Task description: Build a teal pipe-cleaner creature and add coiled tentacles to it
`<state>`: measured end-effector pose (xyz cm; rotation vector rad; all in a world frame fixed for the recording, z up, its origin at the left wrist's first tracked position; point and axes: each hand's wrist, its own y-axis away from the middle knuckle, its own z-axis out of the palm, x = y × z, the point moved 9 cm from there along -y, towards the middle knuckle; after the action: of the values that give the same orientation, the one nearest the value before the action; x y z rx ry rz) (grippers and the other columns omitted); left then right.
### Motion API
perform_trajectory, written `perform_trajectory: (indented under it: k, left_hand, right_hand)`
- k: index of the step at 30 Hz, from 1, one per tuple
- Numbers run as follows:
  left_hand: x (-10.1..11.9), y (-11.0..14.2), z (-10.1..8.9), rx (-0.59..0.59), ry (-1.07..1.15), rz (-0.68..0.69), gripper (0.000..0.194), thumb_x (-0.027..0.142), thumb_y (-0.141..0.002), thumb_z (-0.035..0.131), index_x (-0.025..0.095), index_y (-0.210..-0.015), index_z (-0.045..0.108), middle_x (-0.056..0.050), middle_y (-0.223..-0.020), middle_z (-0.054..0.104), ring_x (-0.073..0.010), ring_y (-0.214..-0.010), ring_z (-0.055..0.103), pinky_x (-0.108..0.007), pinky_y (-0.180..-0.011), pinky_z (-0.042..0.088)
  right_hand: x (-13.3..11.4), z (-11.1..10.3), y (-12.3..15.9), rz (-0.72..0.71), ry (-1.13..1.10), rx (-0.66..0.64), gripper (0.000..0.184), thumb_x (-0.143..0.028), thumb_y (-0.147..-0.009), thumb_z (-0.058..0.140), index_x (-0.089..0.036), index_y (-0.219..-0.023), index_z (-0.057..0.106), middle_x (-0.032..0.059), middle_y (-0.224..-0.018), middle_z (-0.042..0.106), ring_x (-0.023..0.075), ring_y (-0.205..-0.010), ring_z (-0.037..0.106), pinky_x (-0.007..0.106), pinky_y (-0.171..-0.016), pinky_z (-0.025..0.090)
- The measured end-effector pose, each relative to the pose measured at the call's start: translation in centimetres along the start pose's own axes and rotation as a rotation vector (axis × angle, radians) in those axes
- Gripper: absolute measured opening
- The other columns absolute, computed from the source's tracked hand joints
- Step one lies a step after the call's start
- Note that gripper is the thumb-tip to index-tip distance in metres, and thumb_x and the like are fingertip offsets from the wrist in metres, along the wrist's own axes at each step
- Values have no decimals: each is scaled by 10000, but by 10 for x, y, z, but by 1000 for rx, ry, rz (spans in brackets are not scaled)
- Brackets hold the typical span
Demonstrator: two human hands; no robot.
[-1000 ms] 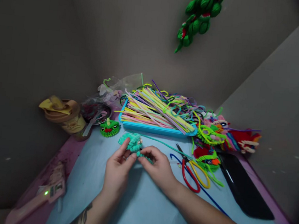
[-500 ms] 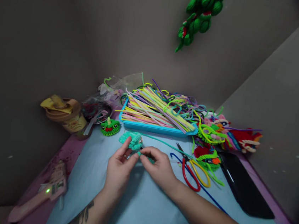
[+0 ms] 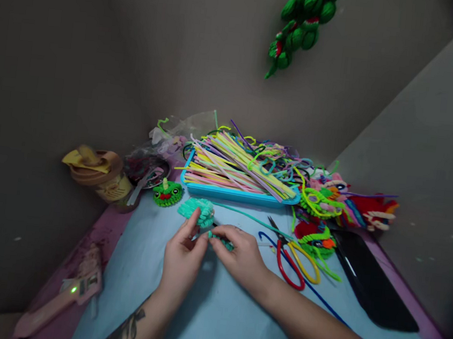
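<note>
Close in front of me, my left hand is closed around a teal pipe-cleaner figure, whose puffy, ribbed body sticks up past my fingers. My right hand pinches a narrow coiled teal pipe cleaner beside it, fingertips almost touching those of the left. Whether the coil is joined to the figure is hidden by the fingers. A thin straight teal pipe cleaner lies on the light blue sheet just beyond. To the right are scissors with one red and one yellow handle.
A blue tray heaped with pastel pipe cleaners stands at the back. Left are a green pipe-cleaner head, a cup and a lit pink glue gun. Right lie a blue hooked rod, a black flat object and colourful pipe-cleaner figures.
The teal figure has turned slightly in my left hand, and its pale beads show less. My fingertips stay close together around the teal coil; everything else lies as before.
</note>
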<state>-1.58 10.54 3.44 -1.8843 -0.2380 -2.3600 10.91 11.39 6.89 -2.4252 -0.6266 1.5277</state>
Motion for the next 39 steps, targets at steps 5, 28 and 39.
perform_trajectory:
  k: [5, 28, 39]
  left_hand:
    - [1, 1, -2, 30, -28, 14, 560, 197, -688, 704, 214, -1231, 565, -76, -1204, 607, -209, -1068, 574, -332, -961, 418]
    - [-6, -2, 0, -18, 206, -116, 530, 290, -724, 692, 232, -1235, 563, -62, -1018, 644, -205, -1014, 573, -366, -945, 430]
    - [-8, 4, 26, -170, 620, -271, 456, 279, -718, 633, 194, -1165, 610, -99, -1301, 513, -266, -1188, 471, -466, -1055, 309]
  right_hand:
    - [2, 1, 0, -1, 22, -11, 115, -176, -822, 530, -210, -880, 623, 26, -844, 678, 160, -790, 623, 264, -726, 465]
    - [-1, -14, -6, 58, 75, 60, 108, -160, -783, 516, -199, -809, 614, 12, -750, 661, 145, -691, 606, 241, -647, 463]
    - [-21, -13, 1, -301, 390, 97, 180, -143, -870, 462, -174, -983, 598, 90, -876, 658, 203, -856, 608, 335, -794, 482]
